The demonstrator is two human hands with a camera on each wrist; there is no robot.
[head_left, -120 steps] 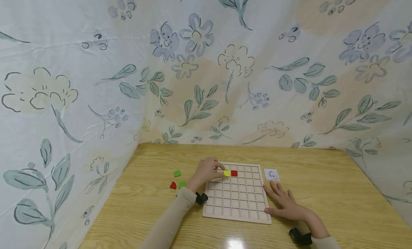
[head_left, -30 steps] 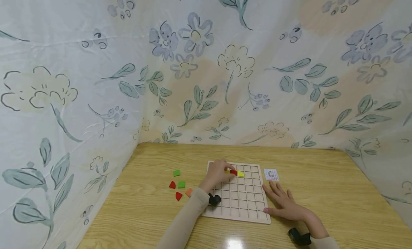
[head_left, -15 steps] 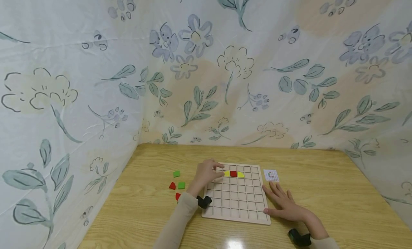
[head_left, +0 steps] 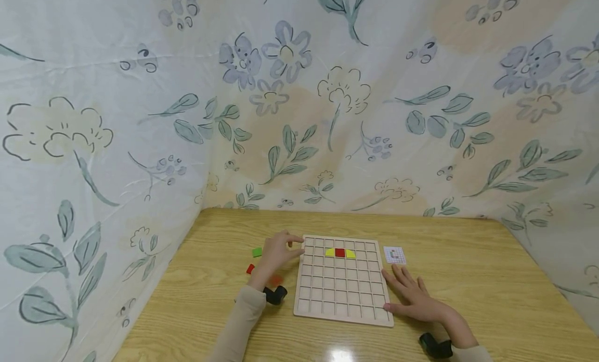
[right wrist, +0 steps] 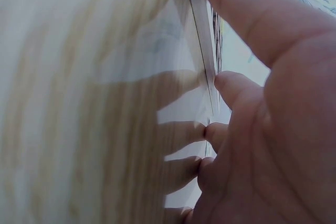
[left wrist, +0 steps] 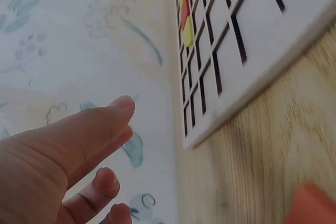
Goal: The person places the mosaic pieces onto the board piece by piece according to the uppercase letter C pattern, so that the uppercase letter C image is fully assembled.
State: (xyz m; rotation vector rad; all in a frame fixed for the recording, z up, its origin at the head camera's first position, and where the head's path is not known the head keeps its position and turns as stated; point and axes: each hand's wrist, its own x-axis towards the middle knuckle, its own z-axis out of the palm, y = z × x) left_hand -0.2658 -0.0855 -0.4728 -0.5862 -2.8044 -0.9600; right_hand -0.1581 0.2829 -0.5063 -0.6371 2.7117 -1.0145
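While your right hand (head_left: 418,298) lies spread along the right edge of the grid board (head_left: 351,285), your left hand (head_left: 275,255) hangs by the board's left edge, finger and thumb parted, nothing visible between them. From the head view, the board lies flat on the table (head_left: 449,250), a red square (head_left: 339,253) sitting between a left yellow piece (head_left: 330,253) and a right yellow piece (head_left: 350,254) in its second row from the far edge. Your right thumb and forefinger meet the board's side, probably to steady it; the printed card (head_left: 395,255) sits just right of the board, perhaps so it stays readable. Left of the board, a green piece (head_left: 257,252), a red piece (head_left: 250,269) and a blurred orange piece (head_left: 276,281) lie loose, likely for easy reach. Your left hand and sleeve (head_left: 239,312) block that area, so you cannot tell whether more lie beneath.

Your left wrist view shows that hand apart from the board, which the frame crops; an orange shape (left wrist: 313,208), cut off, lies apart from the board's edge.

Your right wrist view catches the board almost edge-on, fingertips at its rim, its cells unreadable.
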